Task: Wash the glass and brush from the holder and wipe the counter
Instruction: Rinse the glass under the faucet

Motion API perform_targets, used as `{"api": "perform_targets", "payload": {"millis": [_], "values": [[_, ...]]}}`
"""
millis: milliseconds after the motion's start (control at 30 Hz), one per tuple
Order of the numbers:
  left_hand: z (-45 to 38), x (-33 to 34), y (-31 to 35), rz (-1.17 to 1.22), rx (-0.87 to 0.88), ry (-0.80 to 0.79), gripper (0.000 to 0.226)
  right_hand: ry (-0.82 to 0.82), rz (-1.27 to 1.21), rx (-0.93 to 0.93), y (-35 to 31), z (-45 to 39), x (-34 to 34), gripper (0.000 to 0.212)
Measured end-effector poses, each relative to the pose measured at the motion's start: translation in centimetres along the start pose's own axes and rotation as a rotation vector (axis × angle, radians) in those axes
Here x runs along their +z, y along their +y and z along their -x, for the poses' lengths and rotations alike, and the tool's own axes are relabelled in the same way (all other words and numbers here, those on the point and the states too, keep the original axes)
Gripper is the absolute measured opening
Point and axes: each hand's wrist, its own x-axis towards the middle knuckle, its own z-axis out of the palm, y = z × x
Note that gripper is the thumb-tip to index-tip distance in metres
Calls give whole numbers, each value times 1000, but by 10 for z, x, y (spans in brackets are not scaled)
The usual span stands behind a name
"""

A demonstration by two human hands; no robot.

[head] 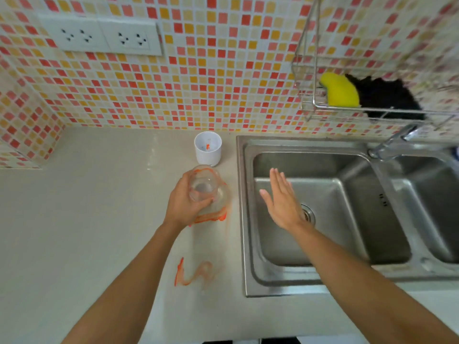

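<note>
Far left: double wall socket (101,34) on mosaic tile, bare counter (74,207) below.

Left of centre: left hand (185,202) curled round clear glass (207,188), fingers and thumb wrapped on its wall. Glass upright, over an orange smear ring (211,217) on the counter; whether lifted or resting cannot be told. Orange residue on glass rim. Second orange streak (191,273) nearer the front edge, unwiped.

Just behind glass: white holder (208,148), upright, beside sink rim, orange fleck inside. No brush seen in it or anywhere in view.

Right of centre: right hand (283,197) flat, fingers straight and together, holding nothing, above left basin of sink (310,219). Basin looks dry; no water visible from tap (387,147).

Upper right: wire rack (313,100) on wall, with yellow sponge (340,90) and a dark cloth or scourer (387,98).

Progress, judged: early. Glass out of holder but not yet washed. Brush unaccounted for. Counter stains both present, so wiping still to do. Sponge untouched in rack.
</note>
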Motion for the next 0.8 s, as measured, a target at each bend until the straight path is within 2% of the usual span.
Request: {"api": "perform_targets", "payload": {"millis": [133, 233, 400, 500, 600, 700, 800], "values": [[16, 55, 31, 81, 71, -71, 70, -43, 153, 54, 54, 58, 0, 82], [29, 102, 38, 131, 107, -77, 78, -62, 194, 132, 96, 103, -5, 84], [61, 171, 49, 55, 92, -172, 75, -65, 232, 247, 167, 161, -15, 93], [80, 205, 52, 64, 56, -249, 78, -100, 225, 294, 202, 187, -16, 82], [88, 233, 51, -24, -4, -323, 82, -132, 210, 304, 221, 202, -16, 72], [96, 254, 55, -254, 20, -264, 87, -95, 279, 238, 226, 208, -9, 66], [106, 270, 62, -362, 72, -256, 83, -2, 275, 207, 228, 210, -2, 55]]}}
